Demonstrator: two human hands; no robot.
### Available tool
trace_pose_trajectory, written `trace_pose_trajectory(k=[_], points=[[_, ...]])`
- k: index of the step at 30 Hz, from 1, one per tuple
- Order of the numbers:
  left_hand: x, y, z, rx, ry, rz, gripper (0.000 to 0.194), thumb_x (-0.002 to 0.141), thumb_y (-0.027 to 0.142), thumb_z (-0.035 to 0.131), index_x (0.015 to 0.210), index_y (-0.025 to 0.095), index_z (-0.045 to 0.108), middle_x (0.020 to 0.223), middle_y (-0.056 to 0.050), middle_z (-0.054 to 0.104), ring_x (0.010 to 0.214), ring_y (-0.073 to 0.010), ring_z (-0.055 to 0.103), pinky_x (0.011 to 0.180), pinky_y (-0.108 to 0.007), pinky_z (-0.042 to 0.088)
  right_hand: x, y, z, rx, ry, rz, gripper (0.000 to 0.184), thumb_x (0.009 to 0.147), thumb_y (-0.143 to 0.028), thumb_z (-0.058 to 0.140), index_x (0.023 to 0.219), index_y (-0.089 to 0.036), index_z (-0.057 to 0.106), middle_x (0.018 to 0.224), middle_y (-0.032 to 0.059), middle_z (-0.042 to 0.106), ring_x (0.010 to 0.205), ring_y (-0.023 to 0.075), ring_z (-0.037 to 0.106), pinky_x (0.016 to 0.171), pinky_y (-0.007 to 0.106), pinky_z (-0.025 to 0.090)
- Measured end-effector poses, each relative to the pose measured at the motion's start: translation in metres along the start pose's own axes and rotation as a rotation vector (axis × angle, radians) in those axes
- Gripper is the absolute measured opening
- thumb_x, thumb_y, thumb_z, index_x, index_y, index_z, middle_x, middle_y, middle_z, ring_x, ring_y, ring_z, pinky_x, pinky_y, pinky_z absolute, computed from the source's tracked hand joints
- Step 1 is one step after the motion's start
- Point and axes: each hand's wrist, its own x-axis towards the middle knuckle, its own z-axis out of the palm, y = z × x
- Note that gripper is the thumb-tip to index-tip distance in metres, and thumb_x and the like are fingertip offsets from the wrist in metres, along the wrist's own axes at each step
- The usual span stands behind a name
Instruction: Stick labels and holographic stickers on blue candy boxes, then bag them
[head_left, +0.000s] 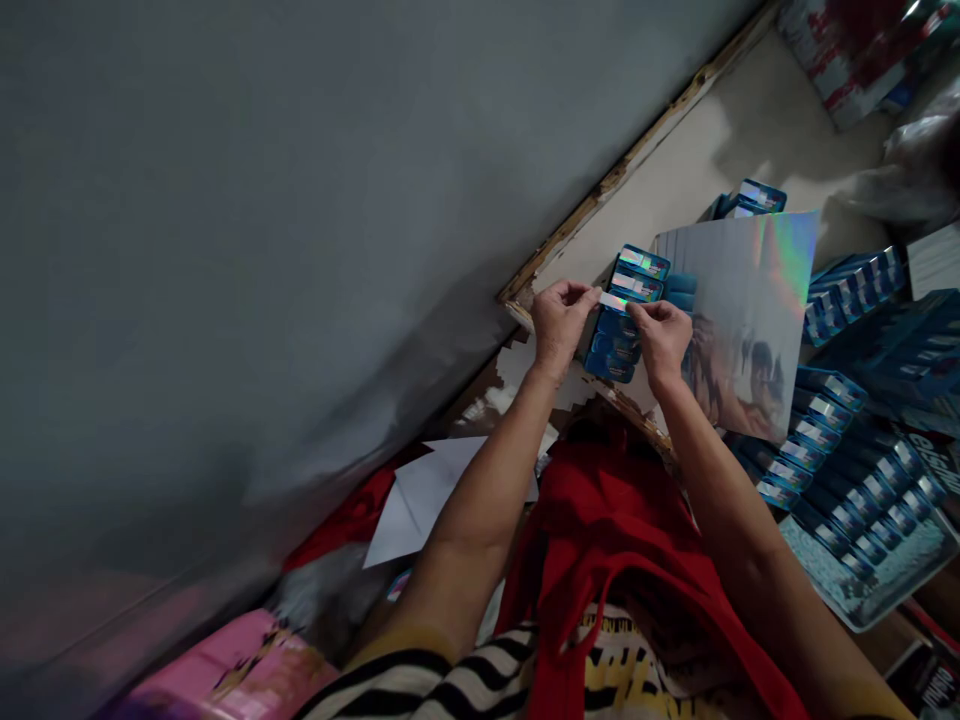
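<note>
A small shiny holographic sticker [613,301] is stretched between my two hands. My left hand [561,315] pinches its left end, and my right hand [661,335] pinches the right end. Just below it lies a row of small blue packs [616,345] on the table. The far two packs in that row carry similar silvery strips; the nearer ones show none on their visible faces. To the right of my right hand, a large mirror-like holographic sheet [750,320] leans at a slant, with rainbow glare in its upper corner.
More blue packs with silvery strips [814,430] stand in rows on the right, some in a clear tray [862,600]. Others [754,197] sit behind the sheet. A grey wall [262,250] fills the left. White paper [420,500] and a pink package [232,670] lie low on the left.
</note>
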Motion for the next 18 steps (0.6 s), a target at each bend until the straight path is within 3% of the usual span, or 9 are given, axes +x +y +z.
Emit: trace_pose_trajectory(k=[7, 18], points=[[0.0055, -0.0082, 0.0054, -0.132, -0.007, -0.074, 0.018, 0.076, 0.029, 0.084, 0.079, 0.018, 0.072, 0.073, -0.001, 0.073, 0.068, -0.0146, 0.070, 0.074, -0.027, 0.059, 0.0077, 0.0059, 0.0033, -0.046, -0.017, 0.021, 0.030, 0.082, -0.048, 0.074, 0.077, -0.019, 0.076, 0.074, 0.0040, 0.074, 0.070, 0.0195, 0.066, 0.064, 0.029, 0.051], [0.0034, -0.0071, 0.0053, -0.140, -0.005, -0.097, 0.019, 0.075, 0.031, 0.085, 0.078, 0.018, 0.071, 0.074, -0.002, 0.074, 0.069, -0.0152, 0.069, 0.074, -0.029, 0.059, 0.0098, 0.0013, 0.0018, -0.122, -0.025, 0.023, 0.029, 0.081, -0.049, 0.073, 0.077, -0.020, 0.076, 0.075, 0.0044, 0.076, 0.072, 0.0214, 0.069, 0.065, 0.030, 0.052]])
